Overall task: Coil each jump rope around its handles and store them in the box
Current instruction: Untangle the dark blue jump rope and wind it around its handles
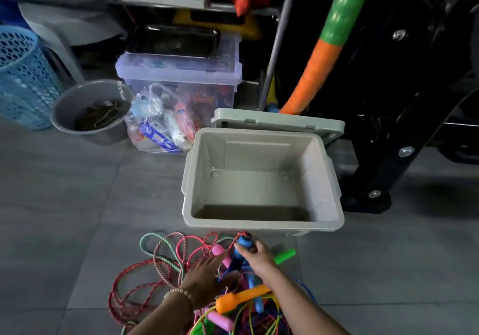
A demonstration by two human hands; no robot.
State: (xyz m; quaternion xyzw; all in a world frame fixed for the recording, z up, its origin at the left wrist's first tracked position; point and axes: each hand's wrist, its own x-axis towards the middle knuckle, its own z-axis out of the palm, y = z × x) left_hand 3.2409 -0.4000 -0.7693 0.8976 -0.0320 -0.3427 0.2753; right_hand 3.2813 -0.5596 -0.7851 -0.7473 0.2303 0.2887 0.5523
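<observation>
The right hand (259,255) grips 1 blue handle (243,242) above the tangled ropes (145,277), just in front of the empty box (261,224). The left hand (204,272) rests flat-fingered on them, holding nothing. Better to find its twin handle first — then tease that rope free.

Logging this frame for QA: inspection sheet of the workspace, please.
Surface: grey tiled floor.
Job's things: tangled jump ropes in a pile in front of the box; box uncovered, no rope inside; lid behind it.
Clutter: grey bucket, blue basket, clear bin, plastic bag.
Grips: right hand holds the blue handle; left hand, fingers straight, touches the pile.
Cables: nothing seen.
Surroundings: black frame, foam tube.
</observation>
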